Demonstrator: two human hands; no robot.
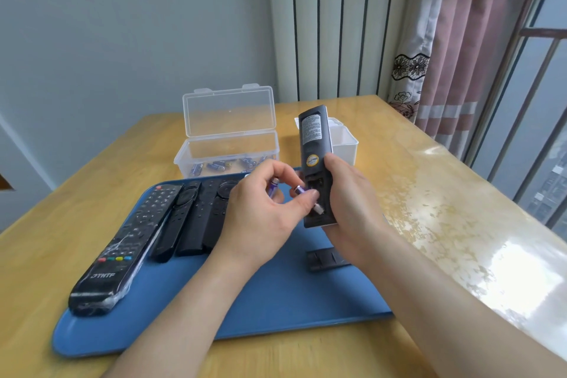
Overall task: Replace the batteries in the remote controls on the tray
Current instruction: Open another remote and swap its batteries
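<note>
My right hand (349, 205) grips a dark remote (315, 144) upright above the blue tray (270, 301), its back facing me and the battery compartment open. My left hand (264, 209) pinches a purple battery (302, 192) at the compartment's mouth and keeps a second purple battery (274, 189) tucked between its fingers. The remote's loose battery cover (326, 259) lies on the tray below my right hand. At the tray's left end, three slim black remotes (199, 218) lie beside a plastic-wrapped remote (129, 245).
A clear plastic box (227, 147) with its lid up stands behind the tray and holds several blue batteries. A white bin (345, 141) sits to its right, partly behind the held remote. The wooden table (429, 187) extends right toward curtains and a window.
</note>
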